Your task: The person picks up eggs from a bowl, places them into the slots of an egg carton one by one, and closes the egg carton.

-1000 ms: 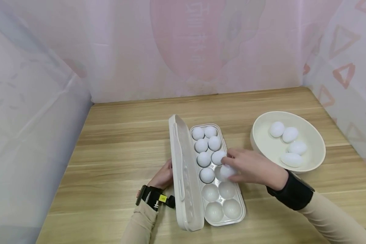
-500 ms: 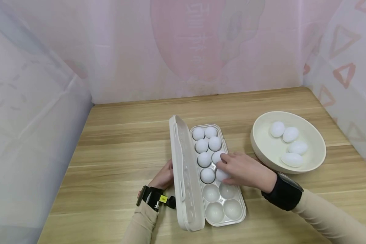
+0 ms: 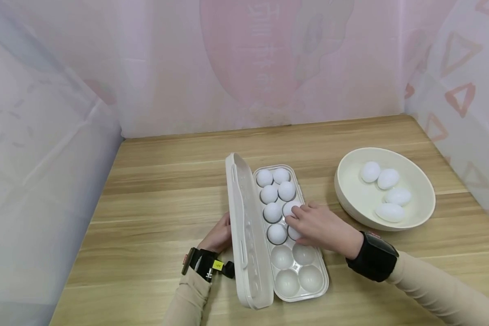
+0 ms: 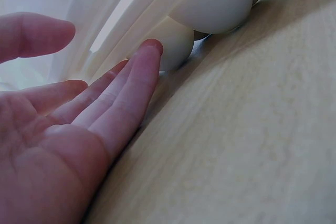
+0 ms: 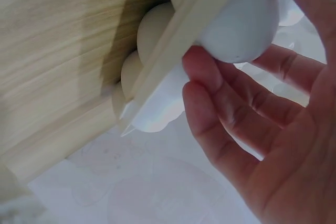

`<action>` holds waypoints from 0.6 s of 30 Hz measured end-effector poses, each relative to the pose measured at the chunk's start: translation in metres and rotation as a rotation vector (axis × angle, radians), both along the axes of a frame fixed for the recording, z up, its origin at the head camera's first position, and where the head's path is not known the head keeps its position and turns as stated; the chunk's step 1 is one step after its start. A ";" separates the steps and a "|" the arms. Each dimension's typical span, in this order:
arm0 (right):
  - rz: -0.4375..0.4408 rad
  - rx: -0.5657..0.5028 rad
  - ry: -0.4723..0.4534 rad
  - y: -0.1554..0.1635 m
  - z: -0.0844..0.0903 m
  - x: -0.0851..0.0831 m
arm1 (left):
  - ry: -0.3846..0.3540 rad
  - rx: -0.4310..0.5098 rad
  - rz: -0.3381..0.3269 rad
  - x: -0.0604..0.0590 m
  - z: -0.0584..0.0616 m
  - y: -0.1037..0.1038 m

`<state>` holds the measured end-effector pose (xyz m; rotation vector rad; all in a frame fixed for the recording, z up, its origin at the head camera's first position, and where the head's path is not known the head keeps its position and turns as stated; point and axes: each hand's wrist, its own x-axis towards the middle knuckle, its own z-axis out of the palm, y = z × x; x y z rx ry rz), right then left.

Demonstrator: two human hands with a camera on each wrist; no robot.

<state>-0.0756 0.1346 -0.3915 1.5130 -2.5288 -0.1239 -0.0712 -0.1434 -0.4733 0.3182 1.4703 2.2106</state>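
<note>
An open cream egg carton lies on the wooden table, its lid raised along the left side. Several white eggs fill its far cups; the near cups are empty. My right hand reaches over the carton's right column, fingers curled round a white egg that sits low in a cup. The right wrist view shows that egg between my thumb and fingers. My left hand lies flat beside the lid, straight fingers touching the carton's outer side.
A cream bowl with several white eggs stands to the carton's right. Pale pink curtains close off the table at the back, left and right. Bare wood stretches left of the carton.
My right hand has moved slightly left and down, lowering the egg into the carton's right column. The left hand, carton and bowl have not moved.
</note>
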 end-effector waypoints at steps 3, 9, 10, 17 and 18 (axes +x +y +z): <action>0.000 -0.007 -0.005 0.001 0.001 0.000 | -0.006 -0.007 0.007 0.000 0.001 0.000; 0.032 -0.023 -0.001 0.005 0.003 -0.001 | -0.010 -0.010 0.012 0.000 0.002 0.000; 0.034 -0.023 0.000 0.006 0.003 -0.002 | -0.012 -0.010 0.012 0.000 0.001 0.000; 0.001 -0.019 -0.015 0.013 0.010 -0.004 | -0.016 -0.027 0.008 -0.001 -0.001 0.000; -0.004 -0.020 -0.015 0.014 0.011 -0.005 | -0.018 -0.029 0.008 -0.001 -0.001 0.000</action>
